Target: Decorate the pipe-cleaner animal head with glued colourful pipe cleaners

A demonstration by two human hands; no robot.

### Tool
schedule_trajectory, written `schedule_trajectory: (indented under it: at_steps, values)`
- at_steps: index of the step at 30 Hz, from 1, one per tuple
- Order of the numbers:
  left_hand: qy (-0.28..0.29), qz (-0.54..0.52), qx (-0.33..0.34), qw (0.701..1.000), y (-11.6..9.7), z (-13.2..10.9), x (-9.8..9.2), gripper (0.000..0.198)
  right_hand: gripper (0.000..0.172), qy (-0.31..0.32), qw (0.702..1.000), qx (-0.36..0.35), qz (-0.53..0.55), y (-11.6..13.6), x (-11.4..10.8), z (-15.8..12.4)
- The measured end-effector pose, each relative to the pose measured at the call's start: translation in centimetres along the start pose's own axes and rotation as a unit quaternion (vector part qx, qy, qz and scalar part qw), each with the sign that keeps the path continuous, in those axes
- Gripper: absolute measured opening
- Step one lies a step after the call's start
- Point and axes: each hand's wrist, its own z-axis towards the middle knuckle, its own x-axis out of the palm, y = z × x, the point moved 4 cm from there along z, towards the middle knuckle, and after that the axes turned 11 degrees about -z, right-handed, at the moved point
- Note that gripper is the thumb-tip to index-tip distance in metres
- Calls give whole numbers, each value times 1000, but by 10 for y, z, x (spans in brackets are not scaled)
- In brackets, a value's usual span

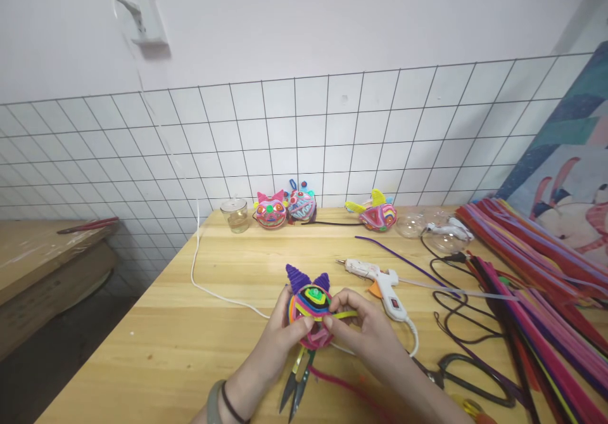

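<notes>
A round, multicoloured pipe-cleaner ornament (315,296) with two purple ears is held above the table's front part. My left hand (284,332) grips its left side, the thumb pressed on its front. On the right, my right hand (354,322) pinches a yellow-green pipe cleaner (346,314) against the ornament's face. Below the ornament lie small open-bladed snips (295,386), their upper part hidden behind it. A dark pink pipe cleaner (332,379) trails beside them.
A white glue gun (375,275) lies right of the hands, with black scissors (475,373) and bundled pipe cleaners (546,341) further right. At the back stand a glass (236,216), finished ornaments (270,210) and clear plastic shells (411,224).
</notes>
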Motion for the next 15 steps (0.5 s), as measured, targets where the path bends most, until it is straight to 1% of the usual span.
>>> schedule_trajectory:
  at_steps: [2,7,11,15]
  values:
    - [-1,1,2,1000,-1,0,0,54,22,1,1000,-1,10,-1,0,0]
    - [-1,1,11,1000,-2,1,-2,54,29,21,997,5,76,-11,3,2]
    - [10,0,8,1000,-2,1,-3,51,35,21,997,4,75,-14,2,4]
    - [7,-1,4,1000,-3,1,-4,51,35,15,997,1,76,-14,2,6]
